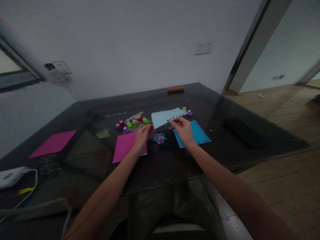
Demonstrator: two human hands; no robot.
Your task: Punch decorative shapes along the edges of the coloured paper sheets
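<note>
A light blue sheet of paper [166, 116], with small holes punched along its right edge, is held up above the table. My right hand [183, 130] pinches it by that punched edge. At its lower left corner, the curled fingers of my left hand [143, 134] hold the sheet; the fingertips are partly hidden. Below lies a small heap of coloured paper bits [159, 138]. Under my left wrist is a pink sheet [125, 146]. A brighter blue sheet [196, 135] with holes along its right side lies under my right hand.
Several small red, green and purple craft punches [133, 122] stand behind my left hand, with a green one [184, 109] and a purple one [190, 113] behind the paper. Another pink sheet [53, 143], a white power strip [12, 176], an orange-brown bar [175, 89] and a black case [245, 131] lie around the dark table.
</note>
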